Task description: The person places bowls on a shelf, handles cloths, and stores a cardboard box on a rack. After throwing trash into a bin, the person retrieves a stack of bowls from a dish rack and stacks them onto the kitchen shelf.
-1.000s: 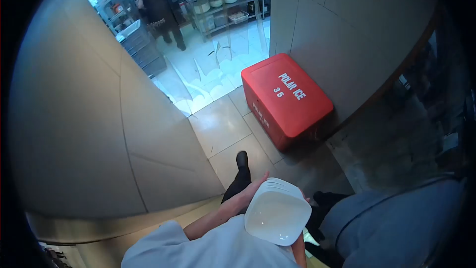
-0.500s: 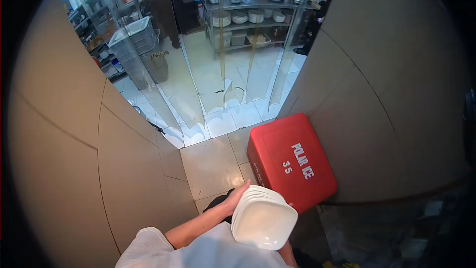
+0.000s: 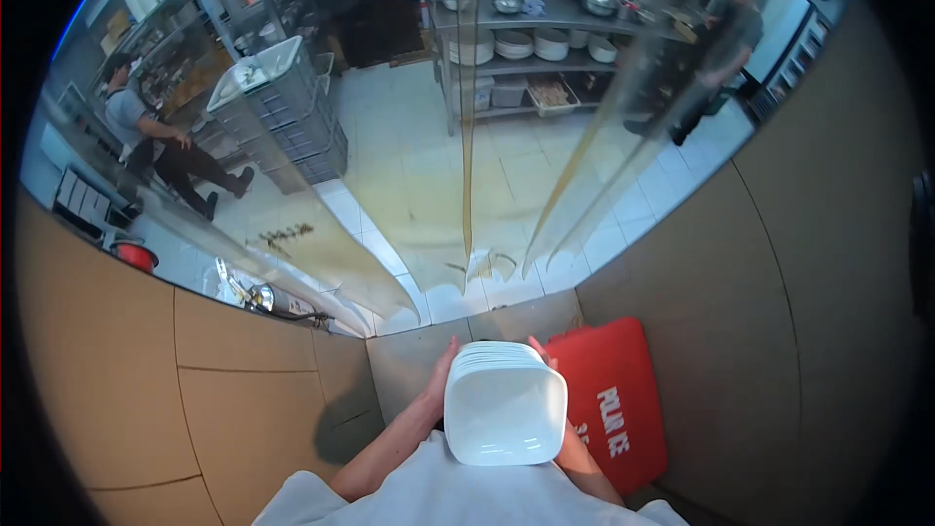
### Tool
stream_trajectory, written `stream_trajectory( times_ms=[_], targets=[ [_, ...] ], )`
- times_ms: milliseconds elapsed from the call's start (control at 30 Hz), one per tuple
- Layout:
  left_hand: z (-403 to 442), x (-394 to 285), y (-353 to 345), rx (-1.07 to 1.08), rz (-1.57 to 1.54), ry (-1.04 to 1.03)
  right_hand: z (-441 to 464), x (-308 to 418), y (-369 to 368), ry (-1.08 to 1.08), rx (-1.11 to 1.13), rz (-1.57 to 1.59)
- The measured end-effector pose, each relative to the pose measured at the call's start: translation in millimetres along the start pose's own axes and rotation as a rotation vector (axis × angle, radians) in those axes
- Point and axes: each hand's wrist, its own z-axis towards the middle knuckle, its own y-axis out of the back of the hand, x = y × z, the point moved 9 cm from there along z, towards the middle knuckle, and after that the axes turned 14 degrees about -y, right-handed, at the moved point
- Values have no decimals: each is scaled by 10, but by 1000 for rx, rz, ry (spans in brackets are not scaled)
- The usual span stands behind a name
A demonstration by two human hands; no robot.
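A stack of white square plates (image 3: 506, 416) with rounded corners sits low in front of my chest, tilted so the top one faces up toward me. My left hand (image 3: 444, 372) grips the stack along its left side. On the opposite side, my right hand (image 3: 544, 355) holds it too, with the fingertips showing at the upper right edge. The plates hide most of both palms. No food or other item lies in the top plate.
Clear plastic strip curtains (image 3: 467, 195) hang across the doorway ahead. A red "POLAR ICE" box (image 3: 623, 409) stands at my right. Beyond are stacked grey crates (image 3: 282, 127), metal shelves (image 3: 575, 68) with bowls and plates, and people at left (image 3: 131, 117) and right (image 3: 726, 39).
I have moved closer to the curtained doorway, and the view shows more of the kitchen. The plate stack has turned more squarely forward. The red box appears lower, beside my right arm.
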Motion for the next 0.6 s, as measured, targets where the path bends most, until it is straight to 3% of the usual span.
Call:
stream_trajectory(
  times_ms=[67, 133, 233, 300, 400, 500, 600],
  targets=[
    [342, -373, -19, -39, -13, -39, 542, 465, -243, 163, -64, -651],
    [477, -1018, -80, -181, 112, -282, 896, 776, -685, 135, 40, -592],
    [815, -1421, 33, -207, -112, -334, 1498, 1003, -1179, -22, 235, -621],
    [1107, -1651, 189, -197, -131, -360, 2072, 792, -1042, -369, 112, -471],
    [1749, -1857, 400, -122, -188, -357, 2694, 1108, -1174, -198, 96, -719],
    [2502, -2221, 535, -19, -175, -455, 3413, 1396, -1157, -133, 53, -654],
    [2939, -2660, 209, 55, -105, -345, 3638, 1896, -1346, -108, -113, -661]
  ],
)
